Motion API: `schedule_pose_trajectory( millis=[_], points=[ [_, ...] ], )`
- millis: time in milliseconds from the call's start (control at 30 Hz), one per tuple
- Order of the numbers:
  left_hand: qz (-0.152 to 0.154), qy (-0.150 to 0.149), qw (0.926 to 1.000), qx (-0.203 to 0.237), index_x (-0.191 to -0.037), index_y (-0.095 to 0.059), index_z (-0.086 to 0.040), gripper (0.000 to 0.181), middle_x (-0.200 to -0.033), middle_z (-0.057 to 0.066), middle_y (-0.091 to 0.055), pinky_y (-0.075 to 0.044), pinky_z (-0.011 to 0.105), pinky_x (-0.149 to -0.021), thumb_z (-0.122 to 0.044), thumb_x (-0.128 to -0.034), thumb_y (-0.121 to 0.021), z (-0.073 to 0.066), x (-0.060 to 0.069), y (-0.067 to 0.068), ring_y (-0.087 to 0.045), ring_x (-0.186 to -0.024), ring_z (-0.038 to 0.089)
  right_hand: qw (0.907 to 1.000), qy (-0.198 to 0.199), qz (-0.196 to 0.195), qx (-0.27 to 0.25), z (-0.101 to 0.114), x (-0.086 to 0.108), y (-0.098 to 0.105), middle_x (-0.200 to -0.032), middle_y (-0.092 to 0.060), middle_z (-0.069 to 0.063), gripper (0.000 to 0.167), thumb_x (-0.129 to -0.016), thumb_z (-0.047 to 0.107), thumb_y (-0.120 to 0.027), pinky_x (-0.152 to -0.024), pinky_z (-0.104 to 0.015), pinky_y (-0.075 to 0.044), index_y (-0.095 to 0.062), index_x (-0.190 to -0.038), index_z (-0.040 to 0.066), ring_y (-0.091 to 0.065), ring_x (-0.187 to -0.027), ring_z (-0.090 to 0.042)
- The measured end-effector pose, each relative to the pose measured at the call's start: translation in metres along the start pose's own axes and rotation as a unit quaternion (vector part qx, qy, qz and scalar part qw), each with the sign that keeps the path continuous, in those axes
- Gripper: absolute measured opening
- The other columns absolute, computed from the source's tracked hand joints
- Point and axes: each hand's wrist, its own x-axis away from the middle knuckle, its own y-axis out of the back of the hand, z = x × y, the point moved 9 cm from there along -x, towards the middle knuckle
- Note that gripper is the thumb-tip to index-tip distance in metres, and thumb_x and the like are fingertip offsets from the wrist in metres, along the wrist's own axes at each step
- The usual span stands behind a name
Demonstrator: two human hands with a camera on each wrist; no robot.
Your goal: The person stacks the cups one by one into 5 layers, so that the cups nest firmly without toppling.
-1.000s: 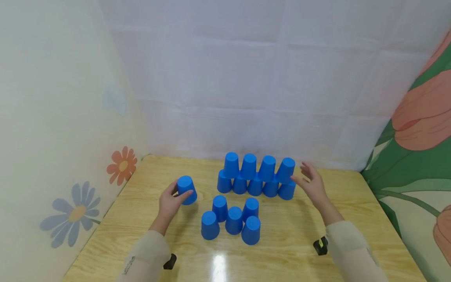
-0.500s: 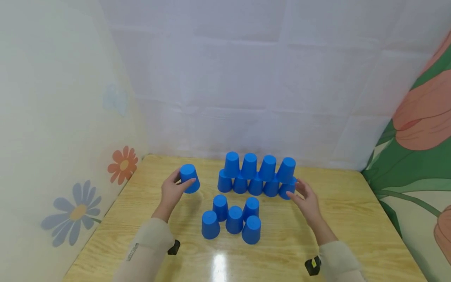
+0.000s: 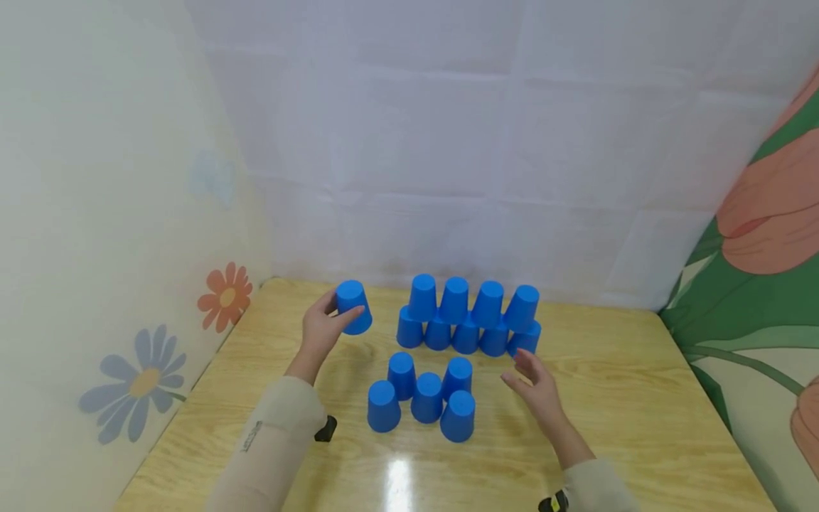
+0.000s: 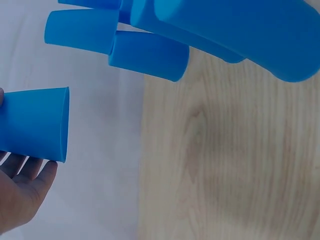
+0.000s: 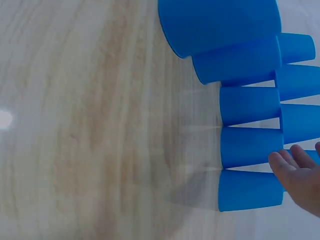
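My left hand (image 3: 322, 328) grips a blue plastic cup (image 3: 352, 308), mouth down, raised above the table to the left of a two-tier cup wall. In the left wrist view that held cup (image 4: 34, 124) lies between thumb and fingers. The wall has a bottom row of upside-down cups (image 3: 465, 337) with a second row of cups (image 3: 455, 301) on top. My right hand (image 3: 539, 393) holds nothing; its fingers are relaxed just in front of the wall's right end. Nearer to me stands a loose group of several upside-down blue cups (image 3: 426, 398).
All of this is on a light wooden table (image 3: 640, 398). A white cloth backdrop (image 3: 486, 142) hangs behind its far edge. Painted walls with flowers (image 3: 146, 382) border the table at left and right.
My left hand has lifted its cup upward and slightly right. My right hand went to the wall's right-end cup, then drew back toward me. The standing cups look unmoved.
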Motion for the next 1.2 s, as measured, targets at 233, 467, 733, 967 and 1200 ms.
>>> schedule_pose_trajectory(
  millis=[233, 467, 733, 967, 1200],
  points=[
    [0.015, 0.012, 0.9996, -0.018, -0.125, -0.045, -0.008, 0.066, -0.122, 0.013, -0.047, -0.034, 0.049, -0.089, -0.041, -0.0718, -0.067, -0.017, -0.006, -0.008, -0.041, -0.112, 0.029, 0.999, -0.018, 0.042, -0.006, -0.017, 0.009, -0.018, -0.125, -0.038, -0.025, 0.06, -0.078, 0.018, -0.064, -0.088, -0.044, -0.037, -0.035, -0.127, -0.001, -0.036, -0.114, -0.038],
    [0.021, 0.005, 0.9995, -0.022, -0.126, -0.044, -0.01, 0.064, -0.123, 0.011, -0.047, -0.033, 0.046, -0.091, -0.039, -0.0728, -0.066, -0.034, -0.013, -0.013, -0.04, -0.113, 0.027, 0.9931, -0.046, 0.108, -0.003, -0.031, 0.019, -0.039, -0.13, -0.034, -0.022, 0.066, -0.078, 0.025, -0.065, -0.09, -0.046, -0.034, -0.032, -0.13, 0.002, -0.032, -0.117, -0.037],
    [0.021, -0.013, 0.9997, -0.009, -0.123, -0.047, -0.016, 0.059, -0.12, 0.005, -0.05, -0.037, 0.047, -0.087, -0.04, -0.0725, -0.066, -0.037, -0.032, -0.021, -0.043, -0.11, 0.021, 0.9899, -0.054, 0.131, 0.001, -0.04, 0.024, -0.056, -0.129, -0.034, -0.022, 0.069, -0.077, 0.028, -0.065, -0.092, -0.049, -0.03, -0.03, -0.131, 0.002, -0.032, -0.117, -0.037],
    [0.032, -0.02, 0.9993, -0.002, -0.123, -0.047, -0.008, 0.061, -0.121, 0.01, -0.048, -0.035, 0.042, -0.091, -0.037, -0.0734, -0.067, -0.06, -0.029, -0.031, -0.042, -0.111, 0.025, 0.9879, -0.052, 0.146, -0.002, -0.046, 0.028, -0.066, -0.129, -0.034, -0.022, 0.073, -0.075, 0.031, -0.066, -0.094, -0.045, -0.03, -0.03, -0.131, 0.0, -0.032, -0.117, -0.036],
    [0.044, -0.032, 0.9985, -0.004, -0.125, -0.045, -0.009, 0.062, -0.122, 0.01, -0.048, -0.035, 0.04, -0.091, -0.037, -0.0738, -0.066, -0.074, -0.035, -0.048, -0.042, -0.112, 0.024, 0.9873, -0.034, 0.154, -0.016, -0.043, 0.031, -0.073, -0.127, -0.036, -0.025, 0.068, -0.078, 0.024, -0.065, -0.089, -0.05, -0.033, -0.031, -0.13, -0.003, -0.035, -0.114, -0.04]
  ],
)
